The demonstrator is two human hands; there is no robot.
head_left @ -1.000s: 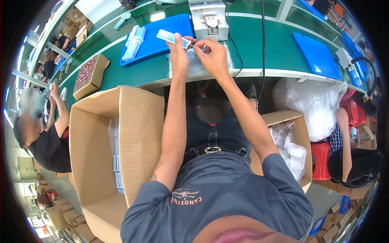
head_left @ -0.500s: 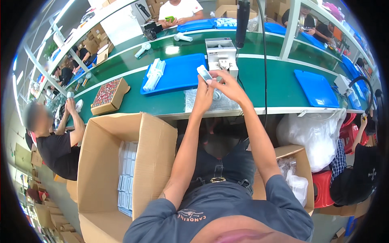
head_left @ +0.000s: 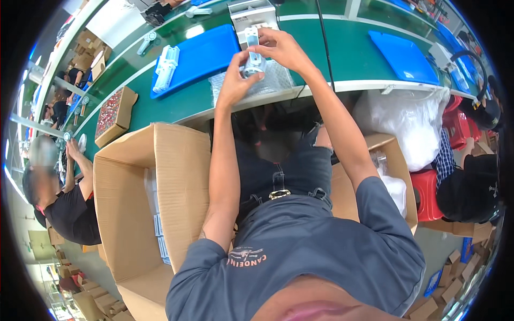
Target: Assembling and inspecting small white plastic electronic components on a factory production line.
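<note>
Over the near edge of the green bench, both hands are at a small white handheld fan [head_left: 253, 65]. My left hand [head_left: 235, 81] curls its thumb and fingers around the round head. With fingertips pinched, my right hand [head_left: 278, 49] holds the pale rectangular handle [head_left: 252, 38], which points away from me. Whether handle and head are joined cannot be made out. Beneath them lies a clear bubble-wrap sheet [head_left: 279, 79]. A white boxy device [head_left: 251, 13] stands just beyond my fingers. Left of it, a blue tray [head_left: 206, 53] carries stacked pale plastic handle pieces [head_left: 166, 68].
A large open carton [head_left: 182, 182] with pale blue pieces stands at my left, a smaller carton [head_left: 383, 142] with a plastic bag [head_left: 423, 128] at my right. A small-parts box [head_left: 116, 115] and blue tray [head_left: 401, 56] lie on the bench. A black cable [head_left: 324, 48] hangs ahead. A co-worker [head_left: 64, 198] sits left.
The view has tipped and shifted, so the bench appears higher. My left hand has moved from the handle piece to the round head; my right hand still holds the handle, now lined up above the head.
</note>
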